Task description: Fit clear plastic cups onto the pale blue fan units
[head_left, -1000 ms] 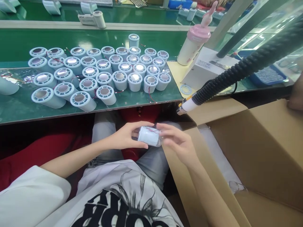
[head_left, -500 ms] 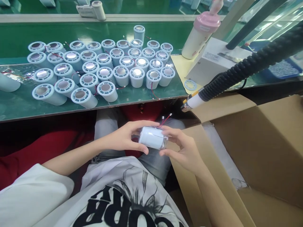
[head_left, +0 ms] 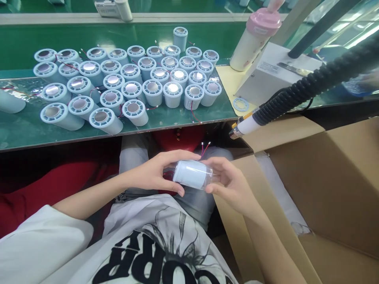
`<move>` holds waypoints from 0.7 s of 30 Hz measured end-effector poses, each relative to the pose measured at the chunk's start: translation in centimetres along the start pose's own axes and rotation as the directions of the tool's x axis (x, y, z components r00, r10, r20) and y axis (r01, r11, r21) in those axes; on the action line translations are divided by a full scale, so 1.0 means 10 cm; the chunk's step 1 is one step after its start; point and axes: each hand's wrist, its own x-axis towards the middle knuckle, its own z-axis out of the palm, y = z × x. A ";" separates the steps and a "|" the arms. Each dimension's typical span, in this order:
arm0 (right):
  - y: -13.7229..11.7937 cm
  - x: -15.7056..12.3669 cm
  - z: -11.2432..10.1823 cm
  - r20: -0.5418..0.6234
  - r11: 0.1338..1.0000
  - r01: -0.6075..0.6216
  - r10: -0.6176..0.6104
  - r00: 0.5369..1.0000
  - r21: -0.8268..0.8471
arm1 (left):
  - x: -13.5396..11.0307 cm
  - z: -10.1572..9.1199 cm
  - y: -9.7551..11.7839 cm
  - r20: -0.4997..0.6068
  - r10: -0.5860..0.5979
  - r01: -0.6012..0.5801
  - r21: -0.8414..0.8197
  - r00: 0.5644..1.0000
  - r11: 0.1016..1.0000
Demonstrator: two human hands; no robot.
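Above my lap I hold a light-blue battery pack (head_left: 190,174) on its side between both hands. Clear plastic wrap (head_left: 209,176) surrounds it and sticks out past its right end. My left hand (head_left: 160,173) is curled round the left end, thumb in front and fingers behind. At the right end, my right hand (head_left: 229,182) grips the wrap with thumb and fingers. Red wires with small white connectors (head_left: 206,144) rise behind the pack; their lower ends are hidden by it and the fingers.
Several similar blue packs (head_left: 152,88) stand in rows on the green bench (head_left: 166,124). To the right are a pink-lidded bottle (head_left: 257,37), a flat blue ring (head_left: 241,104), a black corrugated hose (head_left: 296,92) with a metal tip, and an open cardboard box (head_left: 328,185).
The plastic wrap reaches further past the pack's right end, and my right hand has shifted slightly right. The wires have tilted a little. My left hand has barely moved.
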 end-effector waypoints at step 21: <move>0.11 0.11 0.11 -0.045 0.915 -0.271 0.297 0.954 0.300 | 0.00 -0.03 -0.07 0.016 0.103 -0.104 0.036 0.995 0.994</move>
